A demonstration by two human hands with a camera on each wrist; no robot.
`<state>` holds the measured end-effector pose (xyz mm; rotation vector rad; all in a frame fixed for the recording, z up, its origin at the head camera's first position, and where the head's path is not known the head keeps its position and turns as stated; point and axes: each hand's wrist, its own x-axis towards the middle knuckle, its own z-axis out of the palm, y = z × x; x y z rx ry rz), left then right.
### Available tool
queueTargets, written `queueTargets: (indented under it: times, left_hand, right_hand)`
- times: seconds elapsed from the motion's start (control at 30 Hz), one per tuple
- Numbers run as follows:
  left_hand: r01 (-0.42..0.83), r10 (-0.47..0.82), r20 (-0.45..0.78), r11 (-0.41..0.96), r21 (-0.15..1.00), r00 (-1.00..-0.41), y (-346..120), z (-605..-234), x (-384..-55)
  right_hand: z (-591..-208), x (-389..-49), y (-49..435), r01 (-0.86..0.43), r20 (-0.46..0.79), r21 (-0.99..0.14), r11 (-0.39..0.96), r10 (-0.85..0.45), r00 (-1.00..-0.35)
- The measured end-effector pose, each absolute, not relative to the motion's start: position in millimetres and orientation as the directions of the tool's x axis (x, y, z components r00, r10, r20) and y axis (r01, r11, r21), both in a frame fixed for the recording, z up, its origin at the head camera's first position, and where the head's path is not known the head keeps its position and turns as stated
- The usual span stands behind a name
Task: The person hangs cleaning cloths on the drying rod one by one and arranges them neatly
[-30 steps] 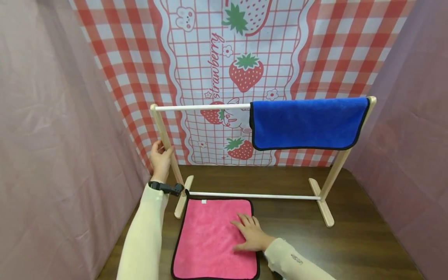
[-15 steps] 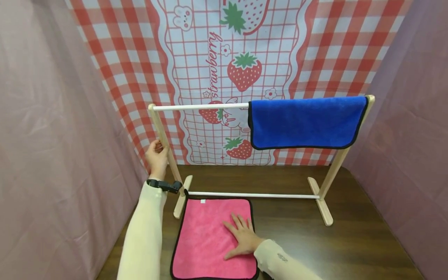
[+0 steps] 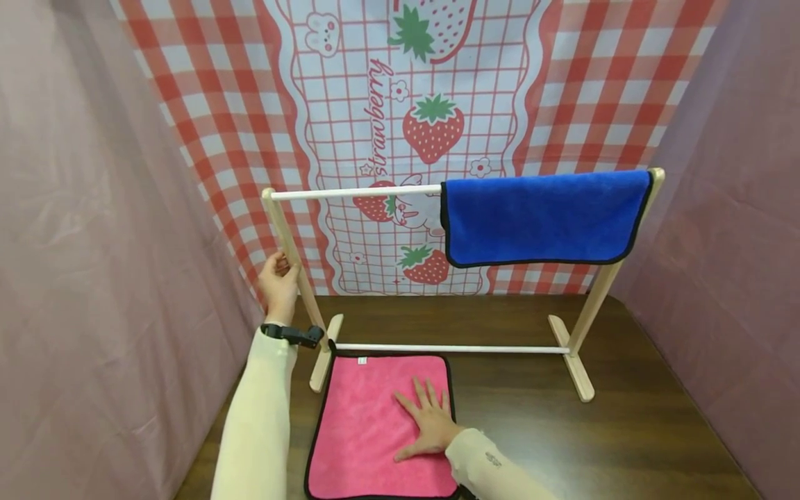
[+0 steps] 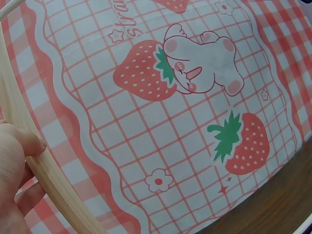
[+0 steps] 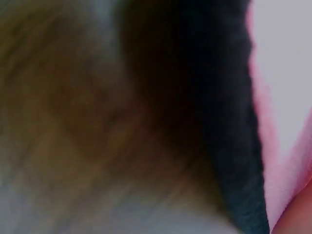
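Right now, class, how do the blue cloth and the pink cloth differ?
The blue cloth drapes over the white top bar; the pink cloth lies flat on the table. No hand touches the blue cloth, while the right hand rests on the pink cloth. Both have black edging.

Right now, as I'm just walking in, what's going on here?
A person is at a wooden rack on a table. The left grip holds the rack's left post, while the right grip rests with fingers spread on a pink cloth. That cloth lies flat on the table in front of the rack. A blue cloth hangs over the right part of the top bar; the left part is bare.
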<state>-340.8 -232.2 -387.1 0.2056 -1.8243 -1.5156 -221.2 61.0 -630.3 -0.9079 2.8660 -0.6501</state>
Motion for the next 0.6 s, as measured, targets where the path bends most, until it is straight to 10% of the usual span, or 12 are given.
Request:
queueTargets:
  times: [0.6]
  left_hand:
    - [0.342, -0.560, 0.444, 0.283, 0.896, -0.700, -232.4, -386.6, -340.3]
  right_hand:
    - [-627.7, -228.5, 61.6, -0.479, 0.181, -0.500, 0.722, -0.453, -0.873]
